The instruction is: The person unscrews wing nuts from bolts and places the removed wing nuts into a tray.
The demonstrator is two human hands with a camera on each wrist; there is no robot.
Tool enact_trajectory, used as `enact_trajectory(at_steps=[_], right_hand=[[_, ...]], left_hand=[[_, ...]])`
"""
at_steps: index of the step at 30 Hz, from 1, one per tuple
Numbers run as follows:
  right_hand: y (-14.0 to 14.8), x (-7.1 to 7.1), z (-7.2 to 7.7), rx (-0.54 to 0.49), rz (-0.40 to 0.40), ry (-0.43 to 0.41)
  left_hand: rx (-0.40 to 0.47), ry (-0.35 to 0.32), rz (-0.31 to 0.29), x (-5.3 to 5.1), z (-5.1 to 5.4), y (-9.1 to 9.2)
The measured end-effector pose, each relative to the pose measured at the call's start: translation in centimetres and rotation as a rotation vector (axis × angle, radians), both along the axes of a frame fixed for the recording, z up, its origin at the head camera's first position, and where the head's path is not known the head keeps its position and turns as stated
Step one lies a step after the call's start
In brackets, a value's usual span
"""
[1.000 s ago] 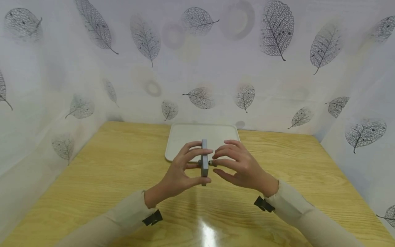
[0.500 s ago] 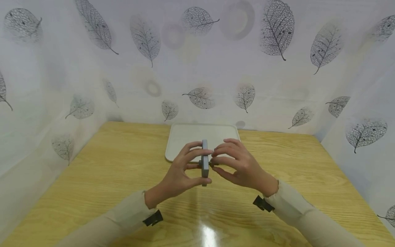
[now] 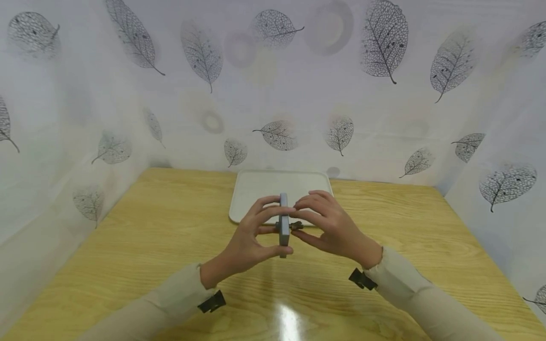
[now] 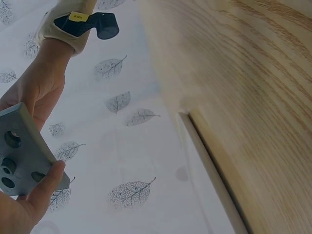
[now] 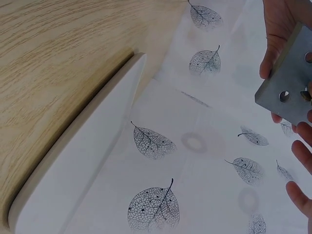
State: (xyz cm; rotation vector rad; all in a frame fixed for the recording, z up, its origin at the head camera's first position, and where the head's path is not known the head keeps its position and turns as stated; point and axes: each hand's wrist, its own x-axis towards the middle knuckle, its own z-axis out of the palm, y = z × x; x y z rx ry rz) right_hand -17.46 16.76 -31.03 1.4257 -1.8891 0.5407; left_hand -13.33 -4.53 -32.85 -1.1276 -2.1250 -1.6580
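My left hand (image 3: 245,235) grips a thick grey metal plate (image 3: 284,232) by its edges, thumb below and fingers above, and holds it upright over the table. Round holes pierce the plate (image 4: 29,146) in the left wrist view, where a round socketed bolt end (image 4: 8,166) stands out from its face. On the plate's right side sticks out a small dark fastener (image 3: 296,226), like a wing nut. My right hand (image 3: 334,229) is beside it, index finger above and thumb just below; the fingers stand apart. Whether the thumb touches the fastener cannot be told.
A white tray (image 3: 256,182) lies behind the hands on the wooden table (image 3: 179,203). Leaf-patterned cloth (image 3: 273,94) hangs round the back and sides. Each sleeve carries a black clip-like strap (image 3: 212,301) at the wrist.
The right index finger has lifted off the fastener, which now shows more fully between index finger and thumb. The left hand and plate have hardly moved.
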Motion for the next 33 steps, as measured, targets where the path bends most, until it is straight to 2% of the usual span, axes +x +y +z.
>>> enact_trajectory(at_steps=[10,20,26,33], right_hand=[[0.4,0.5,0.2,-0.004,-0.01,-0.037],[0.4,0.9,0.4,-0.004,0.053,0.032],[0.3,1.1,0.5,0.006,0.059,0.033],[0.1,0.6,0.8,-0.023,0.043,0.017]], left_hand=[[-0.01,-0.009,0.014,-0.1,0.1,0.0],[-0.016,-0.02,0.014,0.0,0.2,-0.1],[-0.018,-0.026,0.012,-0.1,0.2,-0.1],[-0.011,-0.006,0.003,-0.2,0.1,-0.1]])
